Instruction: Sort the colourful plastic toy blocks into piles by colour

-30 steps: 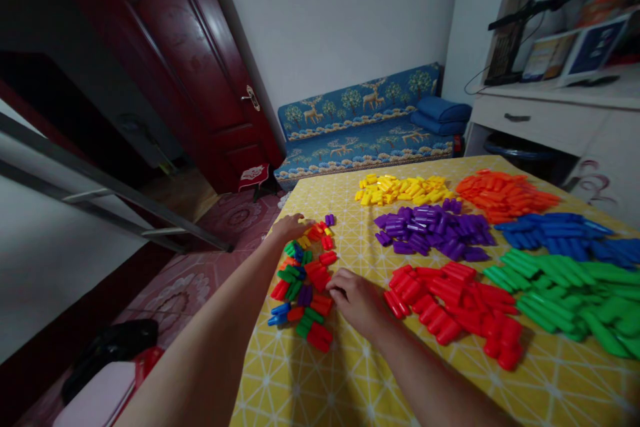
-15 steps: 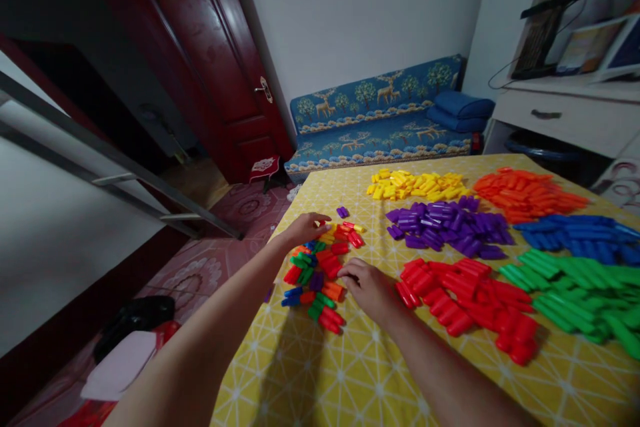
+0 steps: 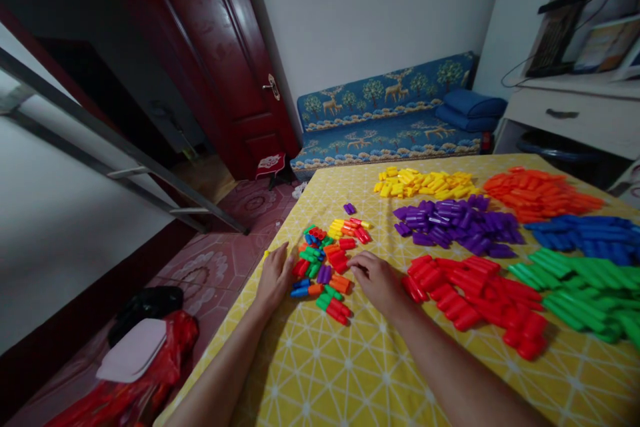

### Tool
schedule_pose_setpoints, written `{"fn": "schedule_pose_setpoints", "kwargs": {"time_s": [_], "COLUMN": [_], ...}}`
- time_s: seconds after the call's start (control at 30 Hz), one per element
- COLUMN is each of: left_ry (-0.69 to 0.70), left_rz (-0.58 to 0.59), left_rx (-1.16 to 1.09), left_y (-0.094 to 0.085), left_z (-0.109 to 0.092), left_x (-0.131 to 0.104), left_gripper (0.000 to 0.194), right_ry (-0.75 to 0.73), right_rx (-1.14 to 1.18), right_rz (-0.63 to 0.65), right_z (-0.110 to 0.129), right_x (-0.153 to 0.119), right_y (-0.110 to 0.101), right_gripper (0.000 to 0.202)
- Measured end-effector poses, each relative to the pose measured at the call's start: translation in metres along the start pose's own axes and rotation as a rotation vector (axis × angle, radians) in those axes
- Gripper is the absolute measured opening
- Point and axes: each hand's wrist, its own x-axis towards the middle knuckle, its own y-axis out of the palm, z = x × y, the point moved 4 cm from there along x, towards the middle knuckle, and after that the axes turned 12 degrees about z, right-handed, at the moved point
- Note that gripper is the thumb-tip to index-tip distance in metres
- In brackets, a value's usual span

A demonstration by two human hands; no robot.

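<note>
Two hands, one mixed pile, six single-colour piles.

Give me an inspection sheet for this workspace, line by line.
Surface: yellow patterned tablecloth, white lines across it.
Job's things: mixed pieces between the hands; yellow pile, orange pile, purple pile, blue pile, red pile and green pile grouped by colour.
Clutter: red plastic, pale pink flat object and black item, off the table's left side.
Hands: left hand open beside the mixed pieces; right hand curled on their other side, grip unclear.
Cables: thin dark cable by the white cabinet.
Surroundings: blue patterned sofa, dark red door, small stool, metal ladder.
</note>
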Motion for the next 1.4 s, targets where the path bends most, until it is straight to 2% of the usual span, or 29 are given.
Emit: {"fn": "schedule_pose_setpoints", "kwargs": {"time_s": [0.1,0.23,0.3,0.37,0.5,0.57,0.63,0.73,0.8,0.97,1.1,1.23,1.4], "left_ry": [0.026,-0.041,-0.027,0.034,0.234,0.308,0.325,0.303,0.276,0.182,0.138,0.104,0.079], "left_rz": [-0.065,-0.091,-0.106,-0.099,-0.02,-0.013,-0.007,0.093,0.174,0.308,0.335,0.331,0.313], "left_rx": [-0.171,-0.626,-0.779,-0.798,-0.562,-0.375,-0.116,0.243,0.363,0.532,0.651,0.688,0.633], "left_y": [0.016,0.031,0.032,0.027,0.006,-0.004,-0.01,-0.005,0.003,0.018,0.025,0.029,0.03], "left_z": [-0.021,-0.042,-0.051,-0.059,-0.077,-0.087,-0.097,-0.112,-0.121,-0.139,-0.149,-0.149,-0.141], "left_x": [0.014,0.035,0.04,0.04,0.021,0.004,-0.013,-0.029,-0.032,-0.023,-0.017,-0.014,-0.006], "left_gripper": [0.053,0.053,0.051,0.047,0.03,0.023,0.019,0.022,0.029,0.04,0.044,0.038,0.027], "right_ry": [-0.012,-0.024,-0.026,-0.035,-0.049,-0.05,-0.052,-0.047,-0.041,-0.051,-0.037,-0.043,-0.034], "right_rx": [-0.007,0.014,0.034,0.047,0.057,0.058,0.056,0.042,0.028,-0.008,-0.021,-0.027,-0.021], "right_rz": [-0.013,-0.033,-0.039,-0.044,-0.061,-0.063,-0.059,-0.055,-0.054,-0.031,-0.022,-0.01,-0.022], "right_z": [-0.002,-0.004,-0.004,-0.004,-0.004,-0.003,-0.002,-0.002,-0.002,-0.001,-0.001,-0.003,-0.003], "right_x": [0.001,0.001,0.001,0.001,0.001,0.001,0.001,0.001,0.001,0.0,0.0,0.001,0.002], "right_y": [0.001,0.0,0.0,0.0,0.0,0.0,0.001,0.001,0.001,0.001,0.001,0.003,0.003], "right_gripper": [0.021,0.022,0.022,0.021,0.021,0.021,0.02,0.02,0.02,0.02,0.023,0.027,0.023]}}
